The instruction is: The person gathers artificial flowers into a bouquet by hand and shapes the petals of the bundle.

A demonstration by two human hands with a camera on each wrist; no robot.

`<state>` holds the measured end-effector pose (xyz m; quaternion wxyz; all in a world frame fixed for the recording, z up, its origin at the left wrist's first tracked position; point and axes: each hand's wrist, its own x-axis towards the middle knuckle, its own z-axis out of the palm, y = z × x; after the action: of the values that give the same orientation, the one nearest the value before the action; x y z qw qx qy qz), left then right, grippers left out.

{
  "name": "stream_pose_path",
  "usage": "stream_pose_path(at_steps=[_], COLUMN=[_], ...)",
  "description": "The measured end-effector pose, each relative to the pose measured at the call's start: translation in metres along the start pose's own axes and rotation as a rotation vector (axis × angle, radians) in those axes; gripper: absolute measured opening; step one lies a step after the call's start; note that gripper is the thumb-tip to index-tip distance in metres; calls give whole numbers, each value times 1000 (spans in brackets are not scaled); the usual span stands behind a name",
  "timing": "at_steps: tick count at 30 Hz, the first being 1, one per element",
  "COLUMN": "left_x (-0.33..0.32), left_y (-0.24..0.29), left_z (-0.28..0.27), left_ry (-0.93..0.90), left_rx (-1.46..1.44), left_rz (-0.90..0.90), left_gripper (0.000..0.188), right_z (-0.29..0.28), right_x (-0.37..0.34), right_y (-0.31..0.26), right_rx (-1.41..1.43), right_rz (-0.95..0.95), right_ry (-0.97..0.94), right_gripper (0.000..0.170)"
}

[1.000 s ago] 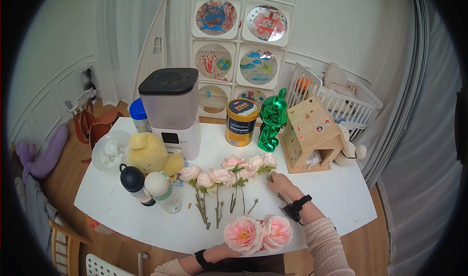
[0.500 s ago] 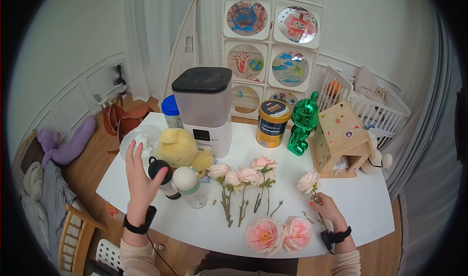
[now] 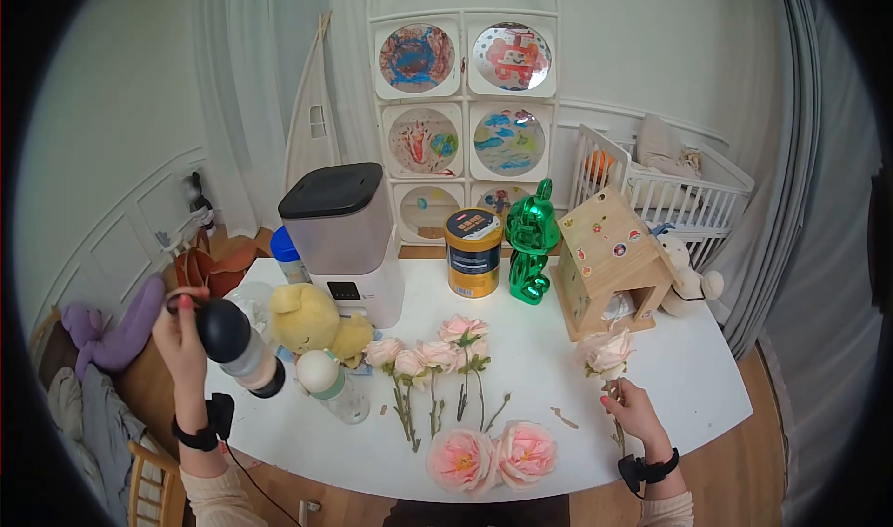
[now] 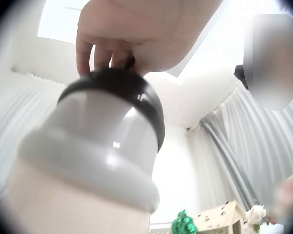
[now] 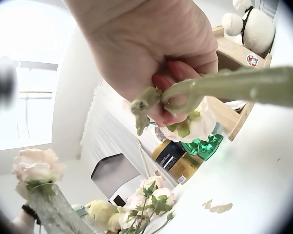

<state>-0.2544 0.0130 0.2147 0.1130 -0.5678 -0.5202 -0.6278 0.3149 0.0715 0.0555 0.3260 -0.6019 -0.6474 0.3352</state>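
Observation:
At the table's left edge my left hand (image 3: 181, 346) grips the loop of a bottle with a round black lid (image 3: 223, 330). This bottle leans, its base to the right; in the left wrist view its grey-white body (image 4: 88, 151) hangs below my fingers. On the right, my right hand (image 3: 637, 413) pinches the stem of a pale pink rose (image 3: 605, 352), bloom upward. The thick green stem (image 5: 249, 87) crosses the right wrist view. Several pink roses (image 3: 437, 355) lie in a row mid-table. Two large pink blooms (image 3: 462, 460) are at the front edge.
A white-lidded clear bottle (image 3: 321, 373) stands near a yellow plush toy (image 3: 312, 318) and a dispenser (image 3: 344, 239). A yellow tub (image 3: 473, 257), green figure (image 3: 531, 248) and wooden house (image 3: 609, 257) line the back. A glass vase (image 5: 58, 209) holds a bloom.
My right hand has drawn one rose from the row toward the right front. My left hand left the large blooms, rose with spread fingers, then took the black-lidded bottle and tilted it leftward.

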Motion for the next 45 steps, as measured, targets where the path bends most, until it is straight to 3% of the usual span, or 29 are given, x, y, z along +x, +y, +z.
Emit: stream_pose_path(at_steps=[4,8,10,12,14,18,22,25,26,28,33,40,42,43,45], left_x=[55,108,115,116,103,78,64,66,68,72,71,68,71,71,70], left_y=[43,57,65,31,16,16,-7,-32,-37,-48,-81,-95,-73,-51,10], left_z=[19,78,117,164,210,274,326,355,359,367,380,386,373,359,311], left_ry=[84,-102,-219,-323,-464,-720,-768,-770,-771,-756,-700,-691,-777,-775,-972], left_rx=[-192,-140,102,162,94,490,585,593,592,468,328,389,635,636,648], left_rz=[141,196,163,197,96,13,24,-86,-78,-297,-393,-359,-159,-167,79], left_gripper=[25,23,21,19,24,29,25,27,27,29,28,28,43,43,59], right_z=[-4,-5,-4,-2,-1,-2,-9,-16,-18,-20,-16,-12,-11,-10,-9], right_x=[-5,-11,-15,-20,-26,-37,-46,-52,-54,-56,-55,-49,-50,-50,-51], right_y=[1,4,3,0,-4,-1,4,3,5,11,25,14,12,11,9], right_rx=[28,59,66,107,119,135,114,151,155,136,157,132,139,148,170], right_rz=[4,-15,-24,-24,-31,-21,2,17,17,45,73,89,83,76,78], right_ry=[64,121,129,103,87,35,57,103,110,119,122,92,92,91,91], right_gripper=[21,20,20,20,20,22,24,26,26,28,29,29,28,28,27])
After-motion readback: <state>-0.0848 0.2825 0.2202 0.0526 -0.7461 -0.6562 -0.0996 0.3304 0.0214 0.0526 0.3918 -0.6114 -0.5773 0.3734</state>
